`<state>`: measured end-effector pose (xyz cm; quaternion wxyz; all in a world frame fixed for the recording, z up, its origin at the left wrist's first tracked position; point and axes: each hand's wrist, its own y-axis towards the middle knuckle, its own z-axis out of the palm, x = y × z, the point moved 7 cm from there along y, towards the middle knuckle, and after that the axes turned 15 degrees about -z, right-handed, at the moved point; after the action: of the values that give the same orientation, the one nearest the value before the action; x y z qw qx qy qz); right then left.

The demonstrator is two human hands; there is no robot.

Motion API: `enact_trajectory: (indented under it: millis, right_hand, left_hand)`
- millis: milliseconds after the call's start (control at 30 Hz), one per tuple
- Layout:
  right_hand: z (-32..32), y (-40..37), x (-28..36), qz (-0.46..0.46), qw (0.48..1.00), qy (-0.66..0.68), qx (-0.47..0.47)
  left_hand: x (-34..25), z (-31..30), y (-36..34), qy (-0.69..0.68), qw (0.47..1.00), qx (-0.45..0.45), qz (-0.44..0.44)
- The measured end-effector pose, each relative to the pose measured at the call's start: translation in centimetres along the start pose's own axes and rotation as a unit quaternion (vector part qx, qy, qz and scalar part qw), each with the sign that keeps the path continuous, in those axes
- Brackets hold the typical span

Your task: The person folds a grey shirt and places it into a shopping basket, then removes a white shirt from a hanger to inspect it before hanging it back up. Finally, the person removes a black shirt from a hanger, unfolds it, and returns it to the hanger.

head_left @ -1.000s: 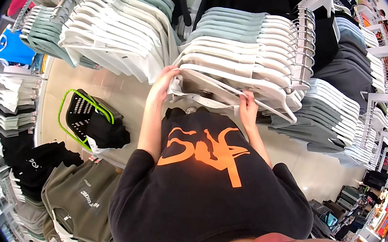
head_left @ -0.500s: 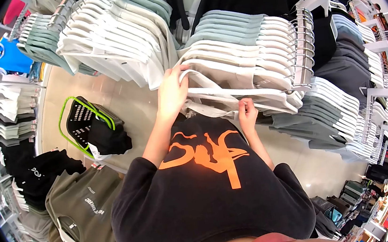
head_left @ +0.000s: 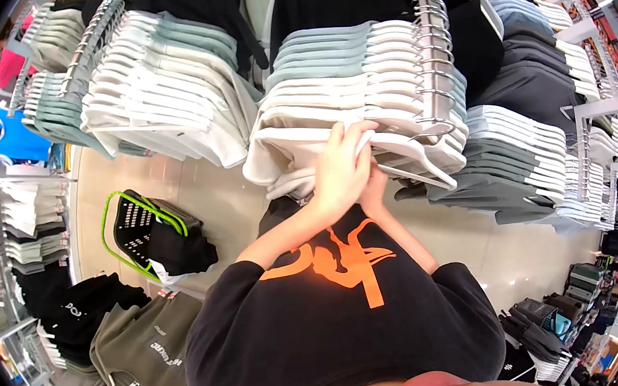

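My left hand (head_left: 343, 170) is closed around part of a white hanger (head_left: 414, 158) at the front of a rack. My right hand (head_left: 374, 188) is right beside it, lower and partly covered by the left. Its fingers look curled, but what they grip is hidden. Pale cloth from an off-white shirt (head_left: 292, 143) spreads to the left of my hands. Behind it hang several white and grey-green shirts (head_left: 324, 52) on white hangers, hooked on a metal rail (head_left: 435, 67).
To the left on the tiled floor stands a black basket (head_left: 135, 226) with green handles and dark cloth inside. White shirts (head_left: 163, 95) hang on a neighbouring rail. Dark grey shirts (head_left: 503, 180) are on the right, and olive shirts (head_left: 145, 353) at lower left.
My left hand has moved right from the shirt's left side, and my hands have come together at the hanger. The view has shifted, so the rack appears further left.
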<state>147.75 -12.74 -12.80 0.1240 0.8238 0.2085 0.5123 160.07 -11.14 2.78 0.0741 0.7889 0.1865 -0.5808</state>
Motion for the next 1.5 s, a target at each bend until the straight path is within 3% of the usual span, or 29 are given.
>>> enact_trajectory:
  millis: [67,300,567,700,767,800,833,900,967,1033,1133,1233,1400,1500]
  right_hand:
    - [0.3,0.3,1.0,-0.036,0.997,-0.053,0.037]
    - [-0.5,0.0,1.8,-0.085,0.989,-0.081,0.093]
    - [-0.7,-0.6,0.9,-0.098,0.980,-0.062,0.160]
    - [-0.9,-1.1,-0.8,-0.083,0.976,-0.028,0.201]
    - [-1.9,-1.6,-2.6,-0.088,0.983,0.026,0.161]
    - [-3.2,-2.1,-3.6,-0.130,0.986,0.062,0.081]
    - [-4.3,-3.1,-5.6,-0.107,0.984,0.121,0.070]
    - [-7.3,-4.2,-7.8,-0.252,0.963,0.058,0.073]
    - [-11.4,-4.4,-7.5,-0.337,0.938,-0.015,0.074]
    - [-13.6,-6.6,-13.2,-0.277,0.952,0.052,0.115]
    - [-18.9,-7.3,-13.6,-0.264,0.961,-0.051,0.068]
    - [-20.1,-6.4,-13.9,-0.062,0.997,0.030,0.029]
    - [-14.5,-2.1,-9.9,-0.021,0.981,0.053,0.184]
    - [-10.6,-0.1,-7.3,-0.132,0.973,0.097,0.161]
  left_hand:
    - [-1.6,1.3,-0.7,-0.038,0.999,0.015,0.018]
    - [-3.1,4.2,-2.4,-0.006,0.962,-0.221,0.162]
    - [-3.4,6.6,-3.3,0.127,0.952,-0.277,0.028]
    - [-3.5,7.0,-3.9,0.128,0.934,-0.329,0.044]
    - [-3.9,6.9,-4.1,0.098,0.945,-0.310,0.022]
    - [-3.9,6.8,-4.1,0.102,0.944,-0.313,0.028]
    - [-4.1,6.8,-4.2,0.106,0.943,-0.315,0.035]
    - [-4.2,6.6,-4.2,0.082,0.951,-0.294,0.035]
    - [-4.1,6.5,-4.1,0.088,0.953,-0.285,0.055]
    - [-4.1,6.4,-4.2,0.097,0.948,-0.288,0.093]
    - [-4.2,6.4,-4.1,0.105,0.946,-0.280,0.125]
    - [-4.0,6.4,-4.3,0.101,0.946,-0.286,0.116]
    - [-3.8,6.5,-4.4,0.105,0.947,-0.280,0.114]
    - [-3.6,6.1,-4.5,0.097,0.954,-0.264,0.102]
